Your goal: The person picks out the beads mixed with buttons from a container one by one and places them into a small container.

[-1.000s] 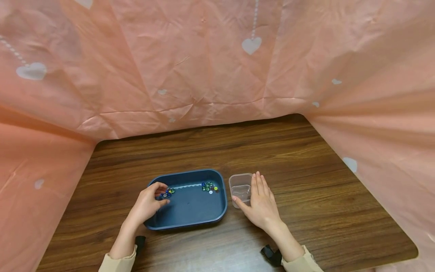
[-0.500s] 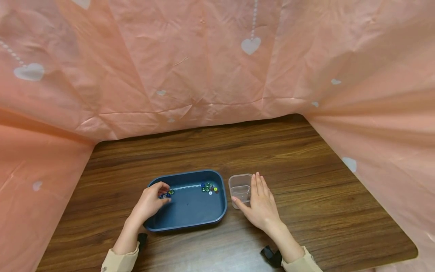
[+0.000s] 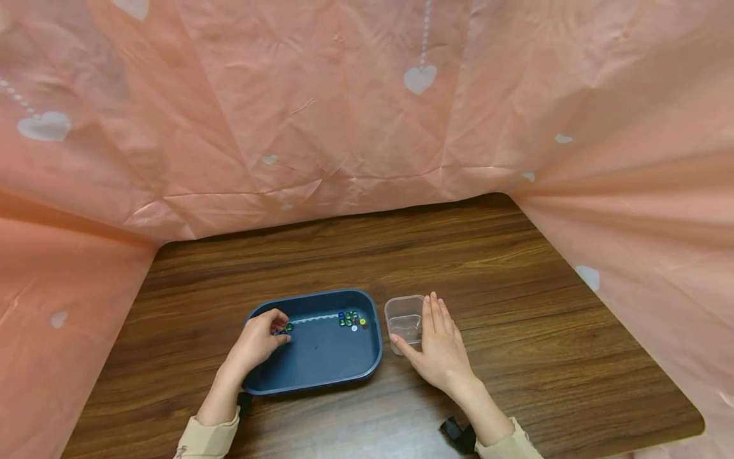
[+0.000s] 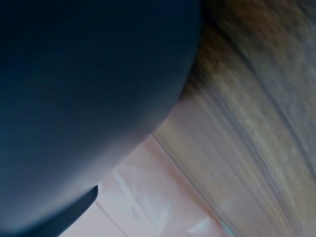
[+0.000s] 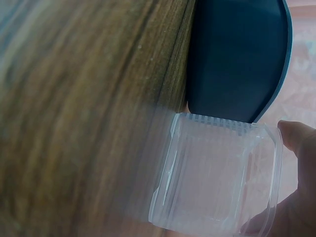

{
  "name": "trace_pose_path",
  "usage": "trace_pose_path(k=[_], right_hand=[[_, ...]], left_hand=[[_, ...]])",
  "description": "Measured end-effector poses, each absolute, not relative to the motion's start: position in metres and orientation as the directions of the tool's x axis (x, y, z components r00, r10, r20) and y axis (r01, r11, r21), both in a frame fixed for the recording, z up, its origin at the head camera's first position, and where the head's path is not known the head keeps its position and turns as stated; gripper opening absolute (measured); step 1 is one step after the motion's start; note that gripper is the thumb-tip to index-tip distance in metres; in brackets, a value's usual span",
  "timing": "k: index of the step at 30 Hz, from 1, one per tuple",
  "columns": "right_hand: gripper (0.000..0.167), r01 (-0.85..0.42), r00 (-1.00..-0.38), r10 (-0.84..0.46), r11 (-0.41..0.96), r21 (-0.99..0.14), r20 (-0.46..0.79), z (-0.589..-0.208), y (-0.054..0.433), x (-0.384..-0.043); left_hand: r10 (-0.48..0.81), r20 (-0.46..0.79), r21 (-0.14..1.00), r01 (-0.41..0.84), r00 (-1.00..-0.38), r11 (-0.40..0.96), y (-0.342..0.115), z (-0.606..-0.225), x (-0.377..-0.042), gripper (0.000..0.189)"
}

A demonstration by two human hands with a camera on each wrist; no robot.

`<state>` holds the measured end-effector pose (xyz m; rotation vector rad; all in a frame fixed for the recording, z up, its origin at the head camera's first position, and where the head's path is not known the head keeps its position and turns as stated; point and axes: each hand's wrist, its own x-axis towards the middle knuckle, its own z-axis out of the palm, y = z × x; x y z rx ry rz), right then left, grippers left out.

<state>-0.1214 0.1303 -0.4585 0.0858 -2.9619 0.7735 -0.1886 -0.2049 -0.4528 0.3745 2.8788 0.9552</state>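
My left hand point(image 3: 253, 342) reaches over the left wall of a blue tray point(image 3: 316, 357). Its bent fingers and thumb stand apart around a small group of glass beads point(image 3: 289, 327), mostly hidden beneath the fingers. A second cluster of glass beads point(image 3: 348, 322), green and blue, lies at the tray's right end beside small yellow, white and brown pieces. My right hand point(image 3: 441, 350) has its fingers straight along the right side of a clear plastic container point(image 3: 404, 319). The thumb reaches its near rim; in the right wrist view the thumb point(image 5: 295, 134) shows at the rim's corner.
The wooden table point(image 3: 562, 338) carries the tray and, close to its right, the container. A pink curtain point(image 3: 344, 115) with pale hearts hangs around the back and sides. The tray's outer wall point(image 4: 89, 98) fills much of the left wrist view.
The left hand has shifted slightly right and its fingers cover more of the left group of beads. The right hand and container keep their place.
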Motion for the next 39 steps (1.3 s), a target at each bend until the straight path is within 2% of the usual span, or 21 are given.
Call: trace_pose_path(k=[39], right_hand=[[0.103,-0.075,-0.996,-0.039,0.866,-0.494,0.082,-0.4623,0.1289,-0.1213]], left_hand=[[0.258,0.011,0.603,0.212,-0.966,0.769,-0.2043,-0.4632,-0.1892,0.020]])
